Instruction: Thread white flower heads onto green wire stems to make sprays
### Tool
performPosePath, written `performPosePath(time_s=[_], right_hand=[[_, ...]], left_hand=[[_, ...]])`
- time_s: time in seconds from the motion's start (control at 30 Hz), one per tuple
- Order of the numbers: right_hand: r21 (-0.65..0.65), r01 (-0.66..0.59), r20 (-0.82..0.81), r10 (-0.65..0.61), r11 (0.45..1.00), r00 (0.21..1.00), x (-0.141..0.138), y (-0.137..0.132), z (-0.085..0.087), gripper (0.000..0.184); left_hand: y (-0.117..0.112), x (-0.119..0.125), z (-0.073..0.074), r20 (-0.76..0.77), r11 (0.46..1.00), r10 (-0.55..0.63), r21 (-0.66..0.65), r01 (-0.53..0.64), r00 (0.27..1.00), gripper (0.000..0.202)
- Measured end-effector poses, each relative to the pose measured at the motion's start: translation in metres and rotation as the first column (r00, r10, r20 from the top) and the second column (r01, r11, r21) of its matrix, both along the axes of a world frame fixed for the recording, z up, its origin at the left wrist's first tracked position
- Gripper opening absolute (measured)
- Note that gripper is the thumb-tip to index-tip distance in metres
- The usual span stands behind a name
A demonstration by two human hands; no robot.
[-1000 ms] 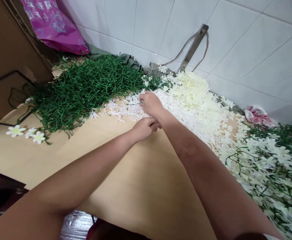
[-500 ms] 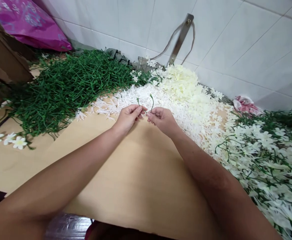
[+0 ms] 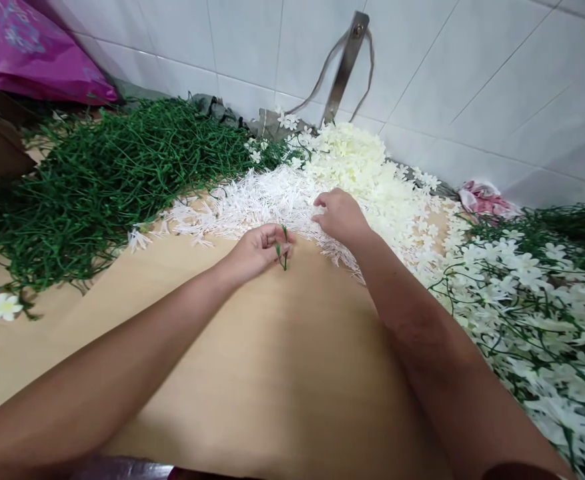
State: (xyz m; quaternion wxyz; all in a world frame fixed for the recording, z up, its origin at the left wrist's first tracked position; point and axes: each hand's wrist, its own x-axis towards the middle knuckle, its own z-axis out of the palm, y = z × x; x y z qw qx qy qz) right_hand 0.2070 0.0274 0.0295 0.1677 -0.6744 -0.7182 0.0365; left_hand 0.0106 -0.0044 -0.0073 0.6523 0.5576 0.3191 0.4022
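My left hand (image 3: pixel 262 250) is closed on a small green plastic flower stem (image 3: pixel 283 257), held above the tan board near its far edge. To the right, my right hand (image 3: pixel 339 212) hovers over the border between the white thread-like flower pieces (image 3: pixel 267 200) and the pale yellow blossoms (image 3: pixel 357 160). Its thumb and fingers are apart, and I see nothing between them. Behind my left hand, the white pieces lie in a loose spread heap.
A large heap of green stems (image 3: pixel 137 160) lies at the left. Assembled white flowers with stems (image 3: pixel 537 313) pile up at the right. The tan board (image 3: pixel 232 373) spans the front. Behind stand a tiled wall (image 3: pixel 252 47), a metal strip (image 3: pixel 346 67) and a pink bag (image 3: pixel 37 53).
My right hand has let go of the stem and moved away, up and to the right, its fingers opening. My left hand keeps the green stem, now lower. The view has shifted slightly.
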Motion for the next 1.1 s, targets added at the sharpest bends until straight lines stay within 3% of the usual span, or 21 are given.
performPosePath(time_s=[0.1, 0.2, 0.33, 0.5, 0.63, 0.8, 0.93, 1.1], right_hand=[[-0.012, 0.011, 0.010, -0.011, 1.000, 1.000, 0.006, 0.004, -0.004, 0.005], [0.025, 0.000, -0.226, 0.006, 1.000, 0.974, 0.024, 0.002, 0.002, 0.005], [0.098, 0.078, -0.568, -0.009, 0.992, 0.823, 0.053, 0.003, 0.019, 0.006], [-0.020, 0.213, -0.672, -0.171, 0.977, 0.720, 0.064, 0.002, 0.036, 0.005], [-0.102, 0.157, -0.642, -0.186, 0.982, 0.743, 0.069, -0.002, 0.042, 0.003], [0.045, 0.203, -0.476, -0.158, 0.978, 0.865, 0.077, 0.013, 0.037, 0.013], [0.145, 0.252, -0.216, -0.218, 0.957, 0.952, 0.074, 0.036, 0.025, 0.028], [0.172, 0.316, 0.006, -0.321, 0.933, 0.947, 0.068, 0.054, 0.012, 0.033]], left_hand=[[-0.002, 0.000, -0.004, -0.117, 0.996, -0.071, 0.052, 0.078, 0.991, 0.036], [-0.003, -0.001, -0.006, -0.204, 0.990, -0.105, 0.071, 0.121, 0.973, 0.040], [-0.004, 0.000, -0.007, -0.274, 0.983, -0.134, 0.081, 0.162, 0.952, 0.035], [-0.004, 0.001, -0.007, -0.411, 0.970, -0.059, 0.192, 0.149, 0.910, 0.024], [-0.003, 0.000, -0.008, -0.493, 0.960, -0.041, 0.222, 0.171, 0.869, 0.026], [-0.002, 0.000, -0.010, -0.546, 0.949, -0.035, 0.243, 0.199, 0.837, 0.029], [-0.002, 0.000, -0.012, -0.546, 0.945, -0.030, 0.259, 0.202, 0.837, 0.030], [-0.002, 0.000, -0.012, -0.584, 0.925, -0.007, 0.304, 0.227, 0.812, 0.026]])
